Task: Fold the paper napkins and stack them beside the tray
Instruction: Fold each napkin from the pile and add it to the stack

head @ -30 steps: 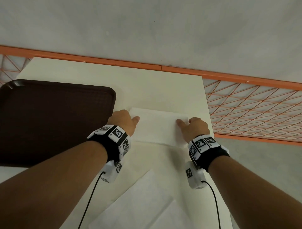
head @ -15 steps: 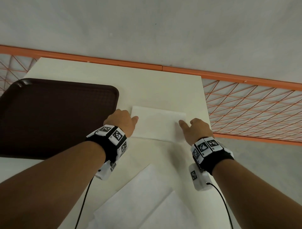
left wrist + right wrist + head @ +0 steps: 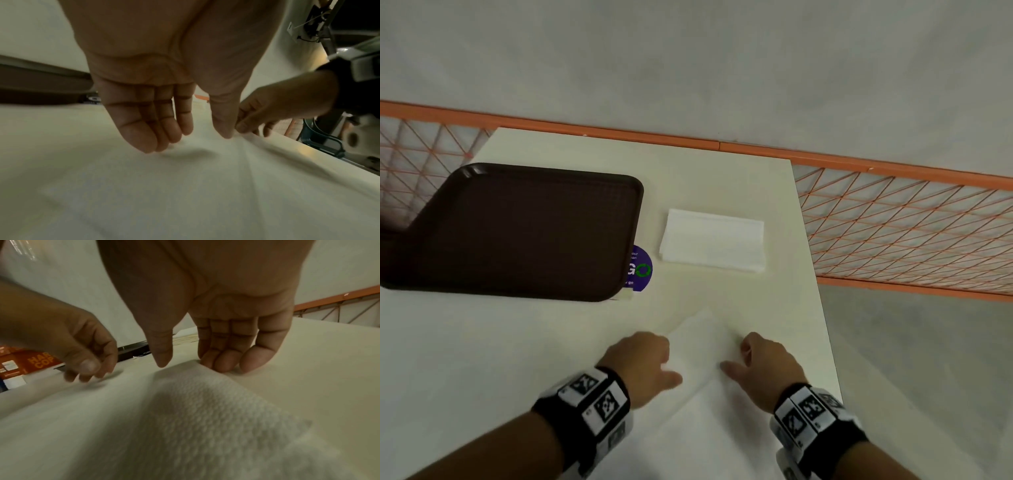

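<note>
The dark brown rectangular plastic tray point(image 3: 517, 229) sits on the left of the cream tabletop point(image 3: 722, 174). A round purple sticker point(image 3: 642, 269) shows from under the tray's right edge. Just right of the tray, apart from it, 1 white paper napkin folded into a flat rectangle point(image 3: 712, 241) lies on the tabletop. Nearer the person, an unfolded white paper napkin point(image 3: 702, 346) lies flat with 1 corner pointing towards the folded one.

Left hand point(image 3: 643, 363): positioned over the left edge of the unfolded napkin, fingers point(image 3: 144, 129) loosely bent, tips at the paper, thumb apart; grip slack, holding nothing.

Right hand point(image 3: 767, 366): positioned at the right edge of the same napkin, fingertips point(image 3: 224, 360) down beside that edge, thumb raised clear; grip relaxed, nothing enclosed.

An orange mesh railing point(image 3: 893, 219) runs behind the tabletop.
</note>
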The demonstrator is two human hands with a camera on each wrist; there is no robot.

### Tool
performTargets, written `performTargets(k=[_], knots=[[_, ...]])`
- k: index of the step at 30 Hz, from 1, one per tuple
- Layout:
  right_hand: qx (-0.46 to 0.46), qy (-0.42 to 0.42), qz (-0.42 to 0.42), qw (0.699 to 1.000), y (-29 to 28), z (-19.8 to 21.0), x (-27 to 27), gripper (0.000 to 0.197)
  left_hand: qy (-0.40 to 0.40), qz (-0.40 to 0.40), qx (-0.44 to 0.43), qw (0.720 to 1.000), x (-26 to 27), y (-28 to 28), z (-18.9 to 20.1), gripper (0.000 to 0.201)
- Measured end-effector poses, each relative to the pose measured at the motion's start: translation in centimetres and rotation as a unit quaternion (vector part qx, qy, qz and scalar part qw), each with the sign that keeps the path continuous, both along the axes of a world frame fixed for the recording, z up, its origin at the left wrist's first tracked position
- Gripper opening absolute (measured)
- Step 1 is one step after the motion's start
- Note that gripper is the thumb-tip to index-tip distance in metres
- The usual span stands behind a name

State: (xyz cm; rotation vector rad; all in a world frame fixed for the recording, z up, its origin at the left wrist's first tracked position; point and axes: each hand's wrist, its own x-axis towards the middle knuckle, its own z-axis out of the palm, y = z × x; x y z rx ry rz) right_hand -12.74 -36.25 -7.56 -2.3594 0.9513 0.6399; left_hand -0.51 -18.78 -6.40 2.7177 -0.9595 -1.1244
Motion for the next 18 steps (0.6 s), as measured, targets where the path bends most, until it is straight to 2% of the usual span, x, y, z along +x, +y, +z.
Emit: performTargets(k=[4,7,10,15,18], knots=[[0.049,-0.039,-0.079,0.995,0.4,-0.7,0.2,0.039,0.006,-0.029,0.002,1.0,-2.4,1.1,-0.8,0.046],[0.091,-0.055,-0.103,0.989,0.3,-0.6,0.2,0.025,-0.016,-0.014,-0.018,1.0,-2.8,1.3,-1.0,0.044],[0.085,-0.08,-0.104,0.988,0.7,0.1,-0.1,0.031,-0.018,-0.003,-0.031,0.999,-3.2,1.6,-1.2,0.045],[0.044,-0.153,-0.018,0.987,2.7,2.7,-0.5,0.018,-0.036,0.085,-0.126,0.988,-2.5,2.9,-1.3,0.051],[0.086,-0.183,0.057,0.978,4.2,4.9,-0.3,0.022,-0.037,0.154,-0.202,0.967,-1.1,3.8,-1.0,0.067]])
